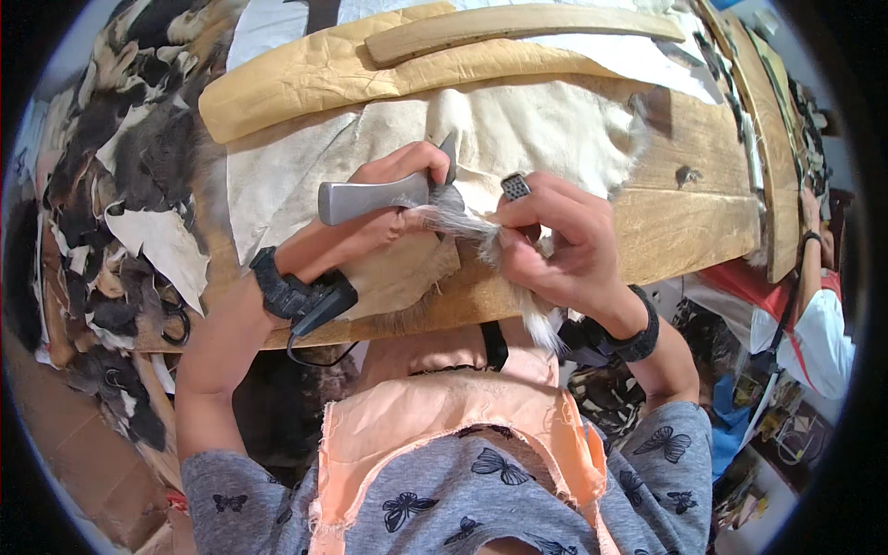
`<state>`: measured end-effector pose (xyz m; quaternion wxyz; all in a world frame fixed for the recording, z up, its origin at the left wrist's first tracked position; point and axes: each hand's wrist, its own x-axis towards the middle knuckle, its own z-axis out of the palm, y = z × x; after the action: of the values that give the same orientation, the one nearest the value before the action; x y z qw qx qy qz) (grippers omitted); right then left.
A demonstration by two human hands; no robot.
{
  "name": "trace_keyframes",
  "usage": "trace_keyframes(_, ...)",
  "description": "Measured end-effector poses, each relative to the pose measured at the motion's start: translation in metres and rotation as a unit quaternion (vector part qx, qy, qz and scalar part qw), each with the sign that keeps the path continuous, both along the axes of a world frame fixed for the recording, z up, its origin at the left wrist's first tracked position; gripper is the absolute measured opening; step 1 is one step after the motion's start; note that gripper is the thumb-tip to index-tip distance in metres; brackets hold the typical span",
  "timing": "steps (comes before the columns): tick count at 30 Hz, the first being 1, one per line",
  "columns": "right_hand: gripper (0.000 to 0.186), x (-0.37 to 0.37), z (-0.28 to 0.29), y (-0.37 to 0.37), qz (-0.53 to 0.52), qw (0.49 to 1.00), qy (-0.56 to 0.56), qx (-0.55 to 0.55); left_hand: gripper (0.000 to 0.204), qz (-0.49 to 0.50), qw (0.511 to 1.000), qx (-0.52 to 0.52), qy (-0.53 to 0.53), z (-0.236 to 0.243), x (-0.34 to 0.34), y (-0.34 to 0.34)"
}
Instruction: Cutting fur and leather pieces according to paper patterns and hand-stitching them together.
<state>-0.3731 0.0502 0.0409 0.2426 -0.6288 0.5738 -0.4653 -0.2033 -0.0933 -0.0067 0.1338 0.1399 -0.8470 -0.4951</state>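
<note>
Your left hand (393, 190) is closed around a grey-handled knife (370, 196), its blade tipped down into a tuft of pale fur (458, 222). Your right hand (555, 242) pinches that tuft tight and pulls it taut toward you, a ring showing on one finger.

Going by size: the wooden counter (689, 227) carries everything. On it the hide (518, 129) lies skin side up, spread flat, with its near edge under your hands. Judging from the frame, the trimming is partway: the cut sits at the near fringe, a strip of fur (538, 326) already hangs loose below your right hand, and the far edge at the right looks untouched.

Around you, a tan padded board (305, 79) and a wooden slat (518, 28) lie beyond the hide, well apart from the cut. A heap of fur scraps (120, 185) crowds the left. Another person in a white sleeve (823, 342) sits at the right. Nothing blocks the blade but your own fingers, just beside it.
</note>
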Motion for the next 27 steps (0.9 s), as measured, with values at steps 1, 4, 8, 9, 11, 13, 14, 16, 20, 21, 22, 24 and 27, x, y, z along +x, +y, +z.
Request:
trace_keyframes(1,0.013,-0.001,0.003,0.001,0.004,1.000,0.006,0.000,0.037,0.007,1.000,0.010,-0.015,0.002,-0.001,0.000)
trace_keyframes(4,0.013,0.000,0.010,0.005,-0.014,1.000,0.013,-0.008,0.038,0.016,0.998,0.050,-0.025,0.004,0.000,-0.002)
trace_keyframes(8,0.012,-0.004,0.010,0.011,-0.029,0.999,0.029,-0.016,0.037,-0.001,0.992,0.101,-0.082,0.011,0.004,-0.007)
trace_keyframes(9,0.011,-0.007,0.012,0.015,-0.040,0.999,0.016,-0.025,0.037,0.000,0.992,0.101,-0.077,0.012,0.003,-0.006)
trace_keyframes(11,0.011,-0.018,0.022,0.025,-0.061,0.997,-0.046,-0.001,0.040,0.019,0.982,0.177,-0.066,0.013,-0.001,-0.003)
trace_keyframes(13,0.013,-0.033,0.021,0.027,-0.122,0.974,-0.182,0.058,0.036,0.023,0.981,0.184,-0.063,0.013,0.002,-0.002)
trace_keyframes(14,0.016,-0.045,0.018,0.023,-0.164,0.951,-0.243,0.093,0.032,0.020,0.979,0.193,-0.057,0.015,0.002,-0.002)
trace_keyframes(16,0.020,-0.078,0.000,0.020,-0.228,0.956,-0.173,0.071,0.030,0.028,0.971,0.230,-0.062,0.017,0.000,0.001)
trace_keyframes(20,0.028,-0.087,0.002,0.026,-0.249,0.966,0.038,0.053,0.036,0.043,0.993,0.107,-0.022,0.033,0.009,0.018)
trace_keyframes(21,0.032,-0.078,0.001,0.023,-0.166,0.983,0.075,0.015,0.039,0.029,0.992,0.117,-0.045,0.045,0.007,0.025)
trace_keyframes(22,0.039,-0.062,0.002,0.017,-0.082,0.991,0.096,0.031,0.032,0.023,0.993,0.076,-0.090,0.049,0.006,0.029)
trace_keyframes(24,0.051,-0.018,0.022,0.006,0.014,0.986,0.164,0.000,0.026,0.009,0.989,0.091,-0.117,0.056,-0.003,0.043)
trace_keyframes(27,0.041,0.009,0.011,-0.004,0.090,0.992,0.071,-0.044,0.024,-0.057,0.987,-0.116,0.092,0.036,-0.016,0.057)
